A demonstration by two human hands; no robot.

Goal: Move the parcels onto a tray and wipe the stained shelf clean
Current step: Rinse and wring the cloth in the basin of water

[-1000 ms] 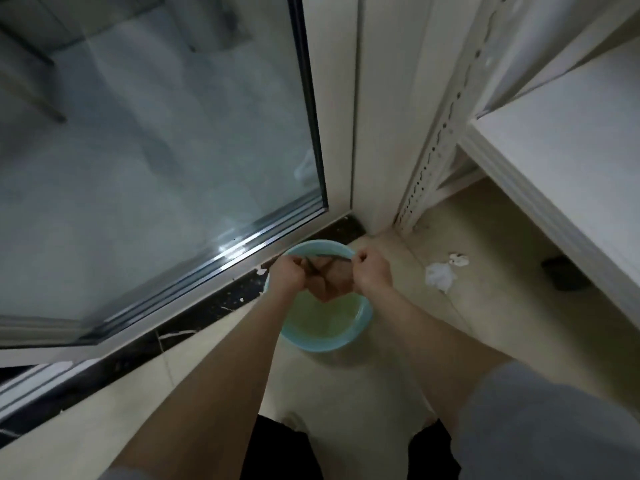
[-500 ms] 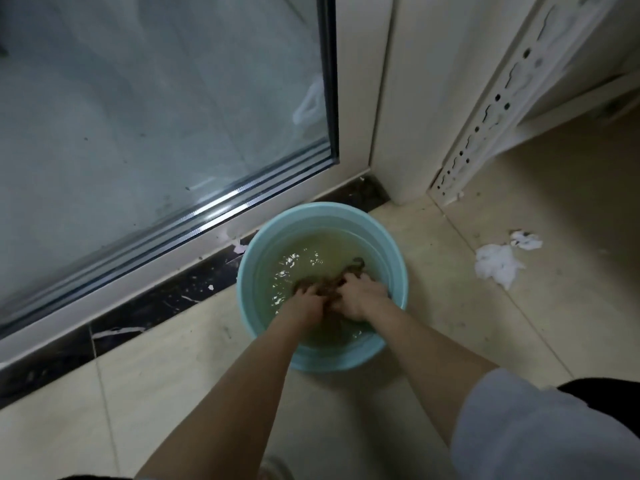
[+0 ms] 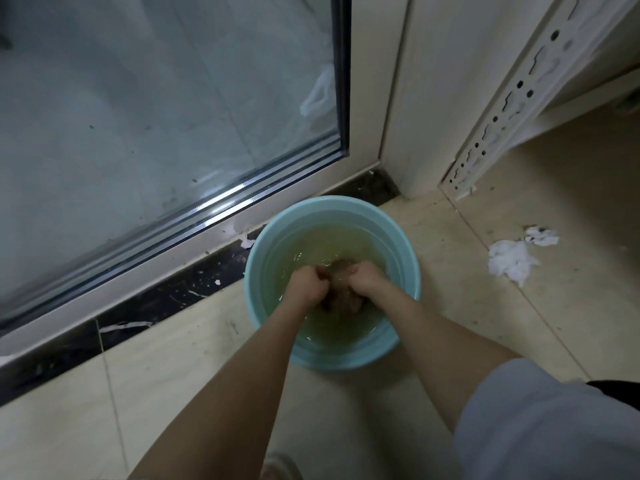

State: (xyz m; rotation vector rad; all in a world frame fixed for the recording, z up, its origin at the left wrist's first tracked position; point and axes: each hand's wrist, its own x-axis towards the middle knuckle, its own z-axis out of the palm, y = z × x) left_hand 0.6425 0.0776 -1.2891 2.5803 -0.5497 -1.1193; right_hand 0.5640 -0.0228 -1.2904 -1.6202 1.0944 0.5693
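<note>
A large glass pane [image 3: 156, 116] in a pale frame fills the upper left, with a dark marbled sill strip [image 3: 156, 299] running along its foot, flecked with white spots. Beige floor tiles [image 3: 519, 334] take up the rest of the ground, dusty and marked in places. At the lower right a grey sleeve [image 3: 554, 427] covers the person's right upper arm, and both bare forearms reach forward from the bottom edge. Up at the right a cream perforated shelf upright [image 3: 502, 109] slants down to the floor beside the wall; the shelf boards themselves are barely in view, so any stain cannot be made out. A light blue basin [image 3: 332, 202] stands on the tiles, its far rim just beside the sill strip, holding cloudy yellowish water. Well to the right of it lies a crumpled white tissue [image 3: 510, 259] with a smaller scrap next to it. Inside the basin the left hand [image 3: 306, 284] and right hand [image 3: 369, 278] sit close together at the water's surface, fingers curled, each one gripping a wet brown cloth [image 3: 341, 301] that bunches between and below them, partly under the water
</note>
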